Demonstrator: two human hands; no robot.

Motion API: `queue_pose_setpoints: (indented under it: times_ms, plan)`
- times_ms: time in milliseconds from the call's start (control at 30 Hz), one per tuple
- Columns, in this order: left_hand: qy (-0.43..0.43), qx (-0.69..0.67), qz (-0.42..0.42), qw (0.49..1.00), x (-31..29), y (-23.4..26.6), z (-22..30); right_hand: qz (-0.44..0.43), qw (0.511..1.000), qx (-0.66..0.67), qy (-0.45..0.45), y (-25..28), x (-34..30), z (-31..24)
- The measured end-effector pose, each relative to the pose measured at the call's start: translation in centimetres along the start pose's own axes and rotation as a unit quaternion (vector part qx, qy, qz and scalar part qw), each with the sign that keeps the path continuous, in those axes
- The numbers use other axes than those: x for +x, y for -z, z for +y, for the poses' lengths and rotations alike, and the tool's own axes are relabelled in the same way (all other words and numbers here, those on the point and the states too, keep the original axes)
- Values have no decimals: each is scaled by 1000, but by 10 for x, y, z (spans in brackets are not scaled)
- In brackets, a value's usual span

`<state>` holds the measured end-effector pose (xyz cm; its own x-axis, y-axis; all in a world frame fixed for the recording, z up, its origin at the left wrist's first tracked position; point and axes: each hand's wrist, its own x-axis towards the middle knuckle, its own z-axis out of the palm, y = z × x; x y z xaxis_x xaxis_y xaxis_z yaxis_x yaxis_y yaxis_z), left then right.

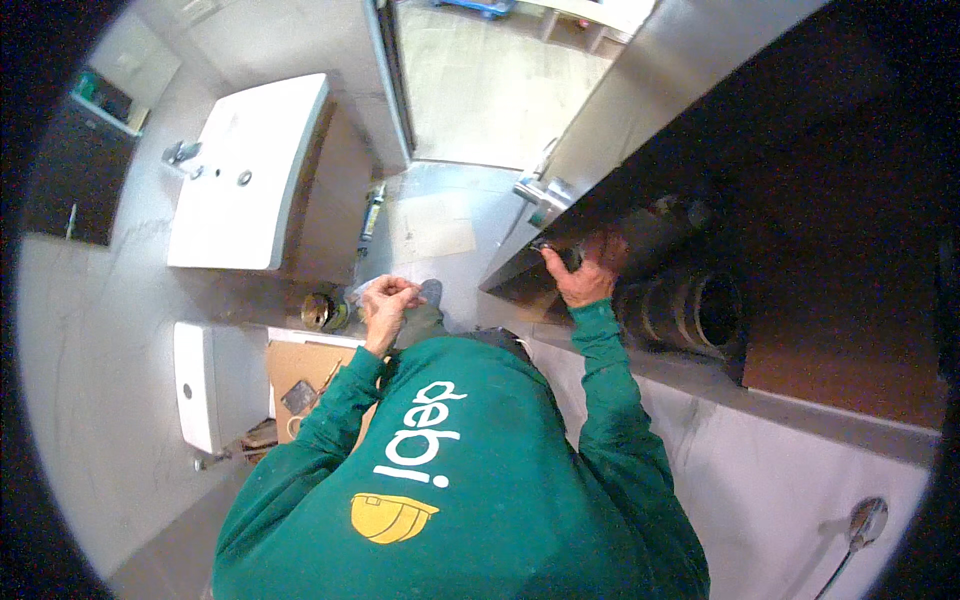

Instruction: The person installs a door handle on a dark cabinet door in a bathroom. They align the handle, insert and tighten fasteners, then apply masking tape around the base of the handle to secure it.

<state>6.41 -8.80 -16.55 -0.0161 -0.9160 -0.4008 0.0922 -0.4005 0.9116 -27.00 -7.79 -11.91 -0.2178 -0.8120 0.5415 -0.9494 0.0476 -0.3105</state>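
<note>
The left hand point(391, 306) presses its fingertips together, contents unclear; the right hand point(588, 270), perhaps bracing, bends at the dark recess point(800, 180) near a ribbed cylinder point(657, 308), grip unclear.

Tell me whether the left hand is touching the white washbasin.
Apart: in the head view, a plain gap separates the left hand from the white washbasin's nearest corner.
</note>
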Motion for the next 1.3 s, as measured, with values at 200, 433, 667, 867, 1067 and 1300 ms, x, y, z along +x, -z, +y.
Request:
queue_pose_setpoints:
  times_ms: [200, 433, 667, 867, 1067, 1300]
  plan:
    - [0, 51, 0, 999, -13, 5, -19, -79, 983, 140, -92, 14, -6, -10]
    - [47, -7, 58, 997, -20, 25, -37, -41, 994, 78, -70, 4, -13, -9]
    - [110, -3, 85, 990, -31, 51, -91, -56, 992, 101, -50, 12, -25, 4]
    - [173, 16, 173, 970, -73, 131, -245, 6, 999, -45, 25, 7, -27, 8]
    - [275, 317, 219, 881, -162, 195, -376, 5, 999, -38, 36, 5, -36, 25]
    - [300, 291, 361, 834, -220, 245, -437, 35, 994, -107, 9, -3, -35, 39]
